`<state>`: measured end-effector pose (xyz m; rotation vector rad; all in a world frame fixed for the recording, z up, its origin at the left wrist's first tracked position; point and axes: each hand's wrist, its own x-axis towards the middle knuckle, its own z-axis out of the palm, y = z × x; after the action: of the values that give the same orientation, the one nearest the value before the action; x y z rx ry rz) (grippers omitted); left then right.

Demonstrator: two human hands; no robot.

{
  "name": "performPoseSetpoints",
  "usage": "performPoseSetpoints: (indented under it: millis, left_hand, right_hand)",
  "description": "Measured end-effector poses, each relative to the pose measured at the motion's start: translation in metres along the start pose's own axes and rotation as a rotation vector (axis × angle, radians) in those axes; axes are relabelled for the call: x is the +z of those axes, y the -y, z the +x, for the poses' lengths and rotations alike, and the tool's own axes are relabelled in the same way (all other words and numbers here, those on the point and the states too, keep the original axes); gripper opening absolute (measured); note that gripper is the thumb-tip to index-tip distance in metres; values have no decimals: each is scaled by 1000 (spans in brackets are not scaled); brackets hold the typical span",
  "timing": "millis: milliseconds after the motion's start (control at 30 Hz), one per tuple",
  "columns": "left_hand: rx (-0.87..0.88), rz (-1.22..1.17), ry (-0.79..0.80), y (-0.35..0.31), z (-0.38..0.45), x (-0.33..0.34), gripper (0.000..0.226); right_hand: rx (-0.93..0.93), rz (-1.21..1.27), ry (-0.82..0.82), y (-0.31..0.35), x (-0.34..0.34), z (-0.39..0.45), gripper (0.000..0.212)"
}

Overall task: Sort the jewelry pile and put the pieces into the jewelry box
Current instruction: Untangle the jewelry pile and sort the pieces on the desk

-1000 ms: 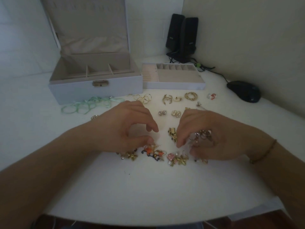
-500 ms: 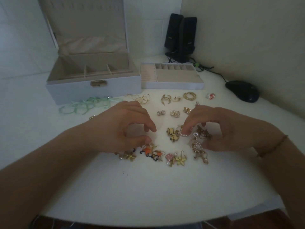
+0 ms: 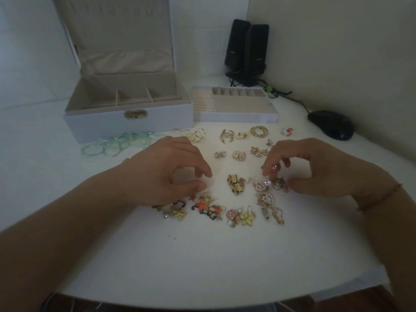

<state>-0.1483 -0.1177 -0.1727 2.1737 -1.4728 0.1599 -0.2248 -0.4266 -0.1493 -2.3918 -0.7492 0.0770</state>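
While lid-up (facing viewer), jewelry box (image 3: 128, 122)

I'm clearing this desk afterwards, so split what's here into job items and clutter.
For the job:
open white jewelry box with beige lining
white removable tray with beige compartments
scattered gold and coloured earrings
mint green ribbon

Just lying about:
pair of black desktop speakers
black computer mouse
black cables

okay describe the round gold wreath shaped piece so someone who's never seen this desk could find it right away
Start at the separate insert tray standing right of the open jewelry box. Just in front of the tray's front wall lies a row of small pieces; the gold wreath ring is in it, left of a red and white piece. It alone is a flat open circle.
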Motion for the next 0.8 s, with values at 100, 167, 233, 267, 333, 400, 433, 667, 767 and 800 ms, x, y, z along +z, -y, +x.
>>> performPoseSetpoints:
  millis: [100, 167, 233, 267, 333, 400, 433, 667, 767, 800]
  left_hand:
    - [-24, 12, -6, -1, 0, -1, 24]
    - [-44, 15, 4, -1, 0, -3, 22]
    - [-55, 16, 20, 0, -1, -5, 26]
    - [-58, 13, 25, 1, -2, -7, 29]
    - [-55, -6, 33, 3, -3, -10, 34]
    - [-56, -48, 52, 4, -5, -14, 31]
    - [-60, -79, 67, 4, -6, -16, 28]
    - [-50, -120, 181, 2, -6, -14, 27]
    - [-42, -119, 181, -2, -5, -8, 28]
    - [-40, -116, 176, -2, -4, -7, 27]
  right_hand:
    - [27, -24, -17, -3, -1, -1, 40]
    - [59, -49, 10, -5, 0, -1, 41]
    - [77, -61, 20, -6, 1, -1, 39]
    - [80, -56, 21, -5, 0, -1, 37]
    - [79, -48, 27, -4, -1, -1, 34]
    - [76, -44, 28, -3, -1, -1, 31]
    - [64, -40, 25, -3, -1, -1, 29]
    - [-53, -35, -85, -3, 6, 5, 34]
    - [-93, -55, -66, -1, 13, 10, 39]
    - [-102, -56, -56, 1, 16, 12, 41]
